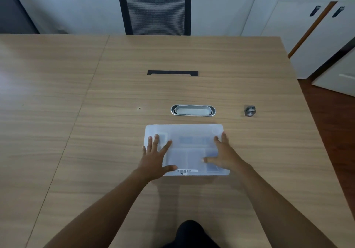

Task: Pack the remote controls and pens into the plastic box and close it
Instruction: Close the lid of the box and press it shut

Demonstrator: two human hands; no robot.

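A translucent white plastic box lies on the wooden table with its lid on. A barcode sticker shows at its near edge. Blurred pale and bluish shapes show through the lid; I cannot tell which are remote controls or pens. My left hand rests flat on the left part of the lid, fingers spread. On the right part of the lid lies my right hand, also flat with fingers apart. Neither hand holds anything.
Just beyond the box is a silver oval cable grommet set into the table. A small grey metal object sits to the right. A black slot lies farther back. A black mesh chair stands behind the table, and white cabinets stand at right.
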